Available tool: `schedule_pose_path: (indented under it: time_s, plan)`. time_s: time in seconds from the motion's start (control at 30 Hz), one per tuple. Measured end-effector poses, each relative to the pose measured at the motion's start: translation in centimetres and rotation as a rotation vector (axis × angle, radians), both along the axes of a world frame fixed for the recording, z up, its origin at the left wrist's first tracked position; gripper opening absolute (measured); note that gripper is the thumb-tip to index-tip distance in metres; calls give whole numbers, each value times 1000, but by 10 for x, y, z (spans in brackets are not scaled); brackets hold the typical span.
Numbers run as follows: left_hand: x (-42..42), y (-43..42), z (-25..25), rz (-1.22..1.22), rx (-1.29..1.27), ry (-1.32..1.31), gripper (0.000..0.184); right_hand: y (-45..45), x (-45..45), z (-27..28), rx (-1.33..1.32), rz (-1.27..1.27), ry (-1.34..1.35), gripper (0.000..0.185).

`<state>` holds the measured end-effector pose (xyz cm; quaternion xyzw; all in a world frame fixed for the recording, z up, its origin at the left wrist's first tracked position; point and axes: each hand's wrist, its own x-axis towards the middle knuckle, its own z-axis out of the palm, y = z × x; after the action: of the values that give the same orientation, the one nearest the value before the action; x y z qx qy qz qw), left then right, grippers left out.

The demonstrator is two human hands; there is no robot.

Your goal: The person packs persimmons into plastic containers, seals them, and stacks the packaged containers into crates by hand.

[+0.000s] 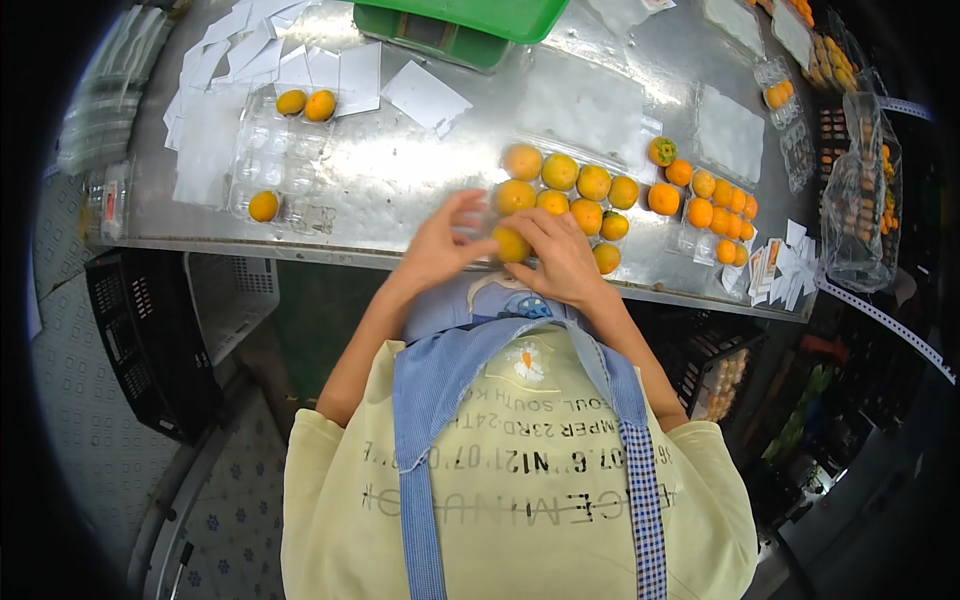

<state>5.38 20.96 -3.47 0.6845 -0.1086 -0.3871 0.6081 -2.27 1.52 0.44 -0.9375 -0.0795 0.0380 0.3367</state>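
Several orange fruits sit in rows in a clear plastic tray at the front middle of the metal table. My right hand rests at the tray's near-left corner, its fingers on a fruit. Just left of that fruit is my left hand, fingers apart and slightly blurred, with nothing seen in it. A clear tray on the left carries two fruits at its far end and one at its near end.
White paper sheets lie at the back left, near a green crate. On the right are a filled tray, loose fruits and small cards. Stacked clear lids stand far left. The table's front edge crosses before me.
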Motion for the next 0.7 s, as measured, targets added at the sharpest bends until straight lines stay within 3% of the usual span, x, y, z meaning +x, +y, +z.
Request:
schedule_pose_path:
  time_s: [0.23, 0.7]
  plan:
    - [52, 83, -29, 537, 246, -427, 40, 3, -1, -18, -142, -27, -77, 52]
    - [56, 167, -52, 822, 284, -433, 28, 4, 2, -21, -145, -10, -65, 52]
